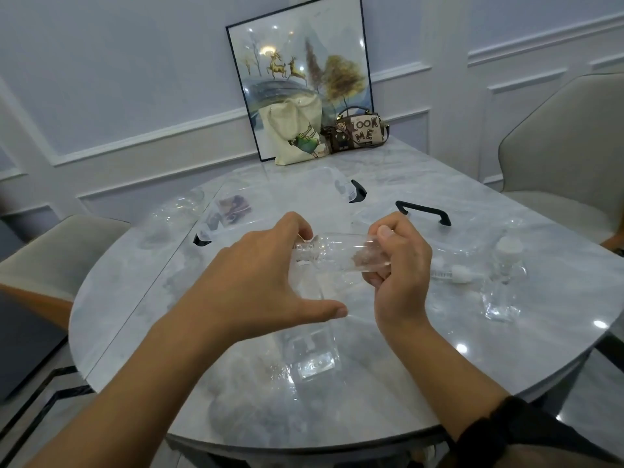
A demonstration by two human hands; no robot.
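On the left, the left hand [256, 275] reached in over the pale grey marble-patterned round table [135, 298]. Its fingers curled over the threaded, capless neck of the small clear plastic bottle [337, 253] and its thumb stretched out away from it. Whether those fingers actually gripped the neck could not be told, since the back of the hand hid them. The bottle was held in the air above the table between both hands. Its long axis lay roughly level, with the open mouth pointing left and the base pointing right. The right hand [398, 265] clasped the base end, thumb on top and fingers wrapped beneath. The bottle looked empty, so probably very light, thin-walled and smooth. It would likely dent under a hard squeeze, so the stiffer neck and base seemed the best places to hold it. A taller clear bottle [312, 352] stood directly below. Farther right lay a loose white pump head [454, 273], beside a clear bottle with a white cap [504, 275].
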